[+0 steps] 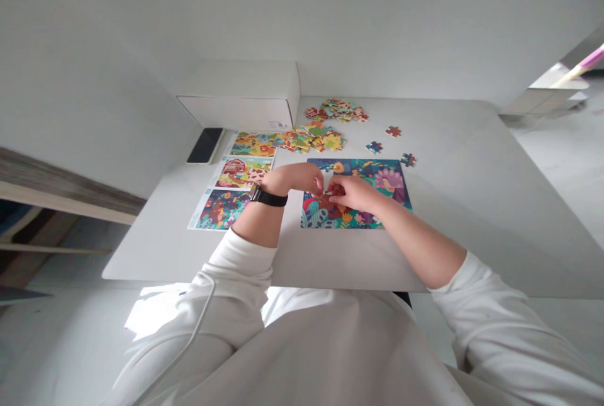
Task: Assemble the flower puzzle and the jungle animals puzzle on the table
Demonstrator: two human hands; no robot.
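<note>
A mostly assembled jigsaw puzzle [353, 220] lies in front of me, with a peacock at its right and dark blue along its top. A pale gap shows in its upper left, between my hands. My left hand [302, 178], with a black watch on the wrist, hangs over the puzzle's left side, its fingers curled down and partly hidden. My right hand [353, 192] reaches in from the right, thumb and fingers pinched on a small puzzle piece [326, 194] close to the left fingertips. Whether the left fingers grip it too is hidden.
Loose pieces lie beyond the puzzle: a red-brown one [393, 131], a blue one [374, 148] and a dark one [408, 159]. Two piles, yellow-green [314, 137] and mixed [337, 110], sit farther back. Left are a picture sheet [226, 208], a phone [206, 145] and a white box [236, 110].
</note>
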